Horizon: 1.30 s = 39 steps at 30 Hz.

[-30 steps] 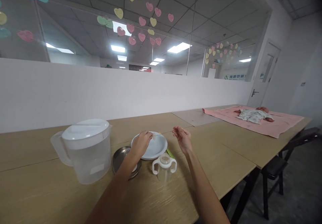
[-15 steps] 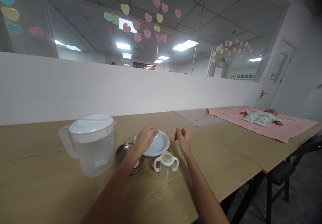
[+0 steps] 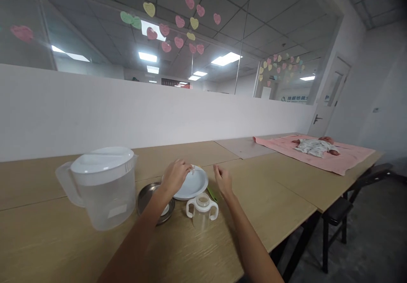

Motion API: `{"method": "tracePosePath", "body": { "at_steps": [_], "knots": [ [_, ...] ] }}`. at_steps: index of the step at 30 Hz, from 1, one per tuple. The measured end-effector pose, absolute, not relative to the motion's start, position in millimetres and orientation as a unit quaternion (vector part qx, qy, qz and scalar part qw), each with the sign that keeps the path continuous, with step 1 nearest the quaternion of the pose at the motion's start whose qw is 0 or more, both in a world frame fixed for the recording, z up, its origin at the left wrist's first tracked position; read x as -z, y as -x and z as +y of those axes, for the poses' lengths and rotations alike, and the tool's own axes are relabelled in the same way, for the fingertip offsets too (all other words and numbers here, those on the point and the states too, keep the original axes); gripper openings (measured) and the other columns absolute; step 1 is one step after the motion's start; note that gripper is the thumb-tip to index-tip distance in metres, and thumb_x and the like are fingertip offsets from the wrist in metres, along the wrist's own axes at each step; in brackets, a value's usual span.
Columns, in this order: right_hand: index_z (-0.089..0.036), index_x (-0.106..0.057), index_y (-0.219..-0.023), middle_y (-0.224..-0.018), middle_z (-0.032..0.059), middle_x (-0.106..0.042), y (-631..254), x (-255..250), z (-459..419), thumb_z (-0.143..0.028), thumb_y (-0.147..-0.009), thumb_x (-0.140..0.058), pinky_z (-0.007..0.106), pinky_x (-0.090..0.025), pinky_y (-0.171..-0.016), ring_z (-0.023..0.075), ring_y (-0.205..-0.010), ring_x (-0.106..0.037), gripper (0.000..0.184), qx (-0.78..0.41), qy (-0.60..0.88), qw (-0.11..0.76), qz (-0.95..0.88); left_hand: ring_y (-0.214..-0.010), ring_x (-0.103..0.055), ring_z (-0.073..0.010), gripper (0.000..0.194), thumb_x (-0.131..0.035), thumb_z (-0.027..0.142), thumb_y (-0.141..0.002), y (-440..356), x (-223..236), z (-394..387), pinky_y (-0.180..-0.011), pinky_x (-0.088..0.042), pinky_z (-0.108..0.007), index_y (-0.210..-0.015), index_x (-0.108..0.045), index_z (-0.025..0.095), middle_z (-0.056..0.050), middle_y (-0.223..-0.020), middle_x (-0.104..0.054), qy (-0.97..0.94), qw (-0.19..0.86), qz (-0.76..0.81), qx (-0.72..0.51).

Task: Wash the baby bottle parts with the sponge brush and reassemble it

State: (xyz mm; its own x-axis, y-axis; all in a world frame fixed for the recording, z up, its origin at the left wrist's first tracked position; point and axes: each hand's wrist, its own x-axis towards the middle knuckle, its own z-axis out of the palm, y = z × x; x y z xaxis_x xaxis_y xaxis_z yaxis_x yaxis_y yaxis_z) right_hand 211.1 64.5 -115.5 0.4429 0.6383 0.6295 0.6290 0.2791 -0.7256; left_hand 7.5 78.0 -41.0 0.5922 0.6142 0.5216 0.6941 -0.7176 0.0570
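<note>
My left hand point(image 3: 176, 176) is closed in a pinch over a white bowl point(image 3: 194, 186). A small, clear or whitish piece point(image 3: 192, 169) shows at its fingertips, too small to name. To the right of the bowl my right hand point(image 3: 224, 180) is pinched too. A faint thin line seems to run from its fingertips toward the left hand; what it is I cannot make out. Below the hands stands a clear baby bottle point(image 3: 202, 211) with two white handles and no cap on its mouth. Partly under my left forearm lies a round metal dish point(image 3: 146, 196) with a white piece point(image 3: 165, 209) in it.
A large translucent pitcher point(image 3: 106, 194) with a white lid stands at the left. A green object point(image 3: 212, 194) lies behind the bottle. Farther right, a doll point(image 3: 314, 147) in patterned clothes lies on a pink towel point(image 3: 343, 163). A black chair point(image 3: 337, 210) stands beside the table.
The view has turned slightly right, so things sit farther left. My right hand has turned, its fingertips pointing more toward the left hand. The left hand keeps its pinch over the bowl.
</note>
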Motion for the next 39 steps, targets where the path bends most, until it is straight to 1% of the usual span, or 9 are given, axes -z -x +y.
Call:
{"method": "tracePosePath", "body": {
  "at_steps": [4,9,13,17,23,27,32,37,39],
  "knots": [
    [-0.021,-0.027,-0.047,-0.046,-0.0055,-0.026,-213.2,117.5,64.1,-0.053,-0.08,-0.043,0.025,-0.018,-0.05,0.0089,-0.049,-0.024,0.049,0.076,0.608,0.597,-0.518,-0.092,-0.054,-0.0184,0.024,-0.044,0.021,-0.09,-6.9,41.6,77.4,-0.08,-0.039,-0.029,-0.096,-0.067,0.02,-0.005,-0.093,-0.064,0.888,0.068,-0.374,0.258],
    [-0.022,-0.022,-0.049,-0.048,-0.0053,-0.019,-201.9,118.1,63.1,-0.053,-0.081,-0.039,0.025,-0.018,-0.047,0.0085,-0.048,-0.022,0.048,-0.027,0.568,0.63,-0.53,-0.092,-0.052,-0.0185,0.024,-0.045,0.023,-0.09,-9.3,43.0,75.6,-0.083,-0.039,-0.03,-0.099,-0.067,0.019,-0.005,-0.095,-0.063,0.881,0.079,-0.37,0.285],
    [-0.022,-0.021,-0.05,-0.049,-0.0048,-0.018,-193.4,114.8,59.9,-0.057,-0.08,-0.04,0.025,-0.018,-0.046,0.0084,-0.048,-0.021,0.049,-0.069,0.543,0.655,-0.521,-0.093,-0.051,-0.018,0.025,-0.042,0.024,-0.091,-14.4,46.3,70.1,-0.083,-0.039,-0.03,-0.099,-0.066,0.021,-0.005,-0.095,-0.062,0.884,0.091,-0.346,0.301],
    [-0.022,-0.027,-0.051,-0.049,-0.0043,-0.024,-187.4,112.7,56.9,-0.06,-0.079,-0.039,0.025,-0.021,-0.047,0.0094,-0.049,-0.026,0.049,-0.096,0.525,0.655,-0.535,-0.092,-0.051,-0.0179,0.024,-0.043,0.024,-0.091,-22.7,49.4,62.8,-0.082,-0.04,-0.031,-0.1,-0.065,0.022,-0.004,-0.093,-0.062,0.888,0.077,-0.333,0.309],
    [-0.02,-0.045,-0.06,-0.054,-0.001,-0.043,-184.1,114.0,56.8,-0.058,-0.085,-0.028,0.025,-0.03,-0.054,0.0132,-0.056,-0.041,0.049,-0.104,0.513,0.643,-0.558,-0.094,-0.051,-0.0173,0.025,-0.042,0.024,-0.091,-29.8,47.1,58.5,-0.081,-0.041,-0.029,-0.102,-0.065,0.021,-0.004,-0.097,-0.061,0.887,0.026,-0.312,0.34],
    [-0.02,-0.049,-0.066,-0.057,-0.0012,-0.047,-181.0,115.6,56.9,-0.055,-0.086,-0.03,0.024,-0.031,-0.056,0.0129,-0.057,-0.042,0.045,-0.091,0.507,0.635,-0.576,-0.094,-0.051,-0.0175,0.025,-0.043,0.02,-0.091,-31.3,48.8,58.1,-0.082,-0.042,-0.03,-0.101,-0.065,0.023,-0.004,-0.096,-0.06,0.895,0.034,-0.305,0.323],
    [-0.021,-0.048,-0.068,-0.055,-0.0032,-0.044,-178.1,116.4,57.8,-0.057,-0.084,-0.035,0.025,-0.03,-0.051,0.012,-0.052,-0.039,0.041,-0.11,0.487,0.668,-0.551,-0.091,-0.052,-0.0176,0.024,-0.042,0.018,-0.09,-37.4,56.3,56.8,-0.078,-0.043,-0.029,-0.1,-0.064,0.022,-0.005,-0.093,-0.059,0.903,0.045,-0.301,0.302],
    [-0.023,-0.051,-0.095,-0.047,-0.01,-0.031,-178.4,112.7,60.3,-0.06,-0.079,-0.043,0.022,-0.026,-0.041,0.0097,-0.039,-0.028,0.041,-0.254,0.421,0.715,-0.497,-0.095,-0.052,-0.0173,0.025,-0.042,0.016,-0.09,-38.4,62.0,60.3,-0.08,-0.043,-0.028,-0.102,-0.063,0.021,-0.005,-0.097,-0.058,0.9,0.055,-0.308,0.304],
    [-0.022,-0.051,-0.092,-0.046,-0.0108,-0.029,-178.9,112.5,60.9,-0.059,-0.077,-0.047,0.022,-0.025,-0.039,0.0088,-0.037,-0.027,0.04,-0.288,0.408,0.713,-0.492,-0.095,-0.052,-0.0171,0.026,-0.041,0.015,-0.09,-34.7,60.6,62.7,-0.082,-0.043,-0.028,-0.102,-0.063,0.02,-0.005,-0.098,-0.058,0.895,0.055,-0.315,0.312]
  ]
}}
